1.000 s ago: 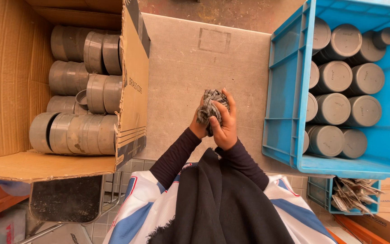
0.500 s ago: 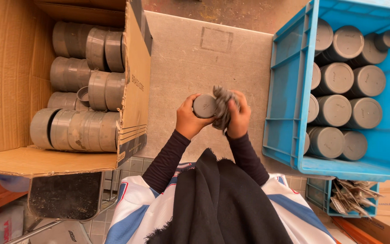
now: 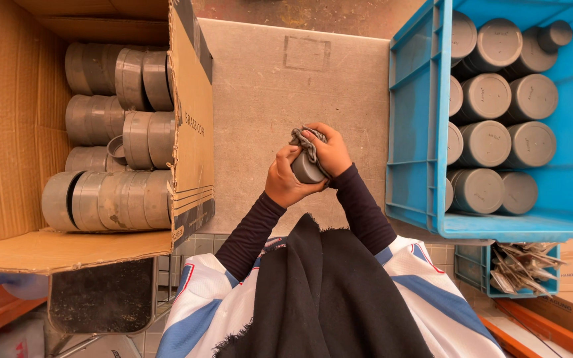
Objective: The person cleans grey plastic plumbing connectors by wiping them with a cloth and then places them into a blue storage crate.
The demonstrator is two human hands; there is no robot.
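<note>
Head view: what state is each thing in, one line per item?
Grey cap: held in the left hand, off the table.
Rag: bunched, pressed on the cap by the right hand.
Cardboard box: open, grey caps stacked in rows inside.
Blue crate: open, grey caps lying packed inside.
Small blue bin: open, holds packets.

packing workshop — crates [image 3: 419,132] of pipe caps [image 3: 492,96]

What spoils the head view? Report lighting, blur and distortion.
Head view: soft, even warm light, no glare; sharp throughout, grey cap and both hands crisp; wide-lens bending tilts the blue crate and cardboard box walls outward; deep shadow only under the box flap.
</note>
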